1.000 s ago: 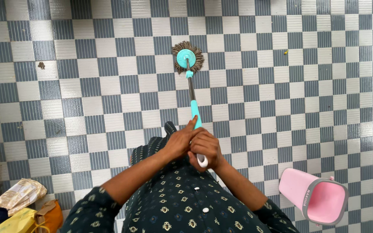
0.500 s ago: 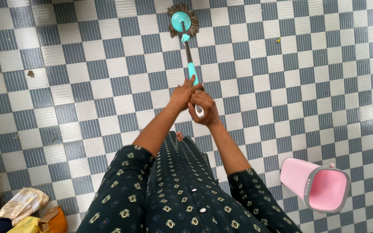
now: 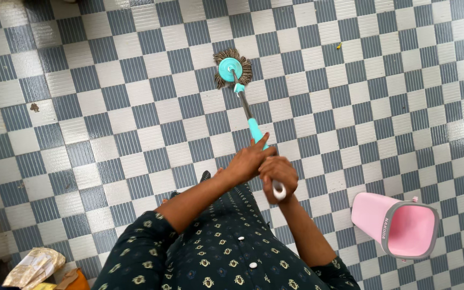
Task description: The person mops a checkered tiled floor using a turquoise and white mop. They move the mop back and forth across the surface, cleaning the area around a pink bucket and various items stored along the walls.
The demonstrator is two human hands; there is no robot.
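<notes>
1. At the bottom left corner lie crumpled bags [image 3: 33, 267], tan and yellow, on the checked tile floor [image 3: 81, 134]; a small brown scrap [image 3: 34, 107] sits on a tile further up the left side.
2. The left hand [image 3: 249, 162] is wrapped around the teal grip of the mop handle [image 3: 255, 132], fingers closed over it, thumb pointing up along the shaft.
3. The mop head [image 3: 232, 69], a round teal disc ringed with grey-brown strands, rests flat on the floor well ahead of the person, up the middle of the view; the shaft slants from it down and right to the hands.
4. The right hand [image 3: 278, 177] sits just below the left one, touching it, clenched on the white end of the handle.
5. A tiny yellow speck [image 3: 339, 46] lies on a tile at the upper right.
6. A pink bucket [image 3: 398, 224] with a grey rim lies tipped on its side at the lower right, near the right forearm, its mouth facing right.
</notes>
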